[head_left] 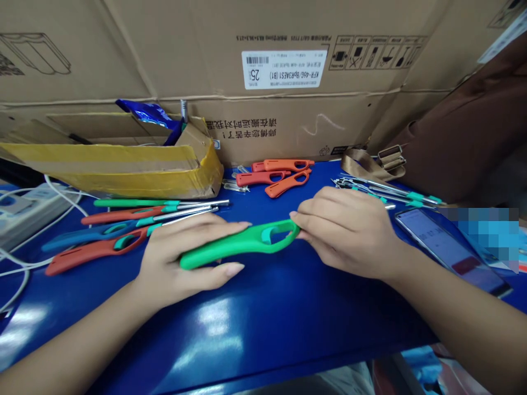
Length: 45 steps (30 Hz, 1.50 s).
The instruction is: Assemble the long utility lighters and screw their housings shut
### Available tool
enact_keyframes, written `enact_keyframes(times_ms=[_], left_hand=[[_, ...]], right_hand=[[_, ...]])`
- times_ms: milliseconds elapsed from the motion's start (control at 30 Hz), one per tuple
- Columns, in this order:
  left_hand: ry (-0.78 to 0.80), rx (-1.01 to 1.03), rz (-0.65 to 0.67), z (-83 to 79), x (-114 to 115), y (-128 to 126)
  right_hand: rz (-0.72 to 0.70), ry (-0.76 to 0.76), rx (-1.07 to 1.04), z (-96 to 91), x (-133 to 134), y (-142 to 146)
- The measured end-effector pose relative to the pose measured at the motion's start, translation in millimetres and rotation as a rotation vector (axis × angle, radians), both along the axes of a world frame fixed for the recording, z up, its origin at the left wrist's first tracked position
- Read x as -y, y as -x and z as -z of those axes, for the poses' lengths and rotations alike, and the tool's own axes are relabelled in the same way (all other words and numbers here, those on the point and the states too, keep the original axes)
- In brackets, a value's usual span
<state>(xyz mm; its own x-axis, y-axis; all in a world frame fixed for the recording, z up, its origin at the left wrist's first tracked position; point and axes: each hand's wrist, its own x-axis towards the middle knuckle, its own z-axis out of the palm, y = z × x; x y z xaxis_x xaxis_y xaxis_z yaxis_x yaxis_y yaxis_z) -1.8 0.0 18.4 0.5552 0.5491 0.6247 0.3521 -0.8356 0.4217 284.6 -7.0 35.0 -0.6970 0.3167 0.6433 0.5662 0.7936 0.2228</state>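
Note:
Held level above the blue table, a green lighter handle (230, 244) has a teal trigger inside its loop. My left hand (173, 258) is closed round the handle's rear end, with the thumb lying along the near side. At the loop end, my right hand (349, 230) pinches the tip between thumb and fingers. Whatever may sit inside that pinch is hidden. Just beyond my left hand lie several stick lighters with metal tubes, among them a red lighter (94, 253) and a blue lighter (88, 236).
Orange and red lighter handles (263, 178) lie at the back, near small clear parts (235, 185). Metal lighter tubes (382, 192) and a phone (450, 249) are at right. A yellow-taped box (164, 178) stands left, beside white cables (61, 189). A large carton (185, 49) walls the back.

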Motion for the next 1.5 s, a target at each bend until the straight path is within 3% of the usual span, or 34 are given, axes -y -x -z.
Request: enact_keyframes(times_ms=[133,200,400,700,933,1133,1367,1433,1500], left_hand=[[0.11,0.075,-0.167,3.3,3.6,-3.5],[0.063,0.094,-0.193,6.5,3.9,-6.1],[-0.144,0.126,-0.112,10.3,1.3,-8.4],[-0.169,0.09,-0.129,8.5,4.8,-11.8],[-0.031,0.024,-0.134,12.2,7.5,-12.1],[0.06,0.021,0.006,12.5,6.7,-13.3],[0.089,0.055,0.01,4.8,14.0,-18.2],[0.195,0.067,-0.018,2.7,14.3,-19.7],[0.453,0.105,-0.041,2.1,11.9,-21.2]], right_hand=[[0.032,-0.128,-0.048,-1.9,-2.1,-3.5],[0.055,-0.08,-0.051,-0.6,-3.6,-3.6],[0.07,0.078,-0.067,6.4,-7.6,-3.0],[0.055,0.299,-0.01,8.7,-3.3,3.8],[0.131,0.346,-0.033,16.4,-1.6,8.3],[0.011,0.413,0.052,13.4,-1.5,8.4],[-0.011,0.381,0.0,14.3,3.2,12.7],[0.016,0.389,0.006,13.7,2.6,13.1],[0.044,0.372,0.031,12.7,1.3,12.5]])
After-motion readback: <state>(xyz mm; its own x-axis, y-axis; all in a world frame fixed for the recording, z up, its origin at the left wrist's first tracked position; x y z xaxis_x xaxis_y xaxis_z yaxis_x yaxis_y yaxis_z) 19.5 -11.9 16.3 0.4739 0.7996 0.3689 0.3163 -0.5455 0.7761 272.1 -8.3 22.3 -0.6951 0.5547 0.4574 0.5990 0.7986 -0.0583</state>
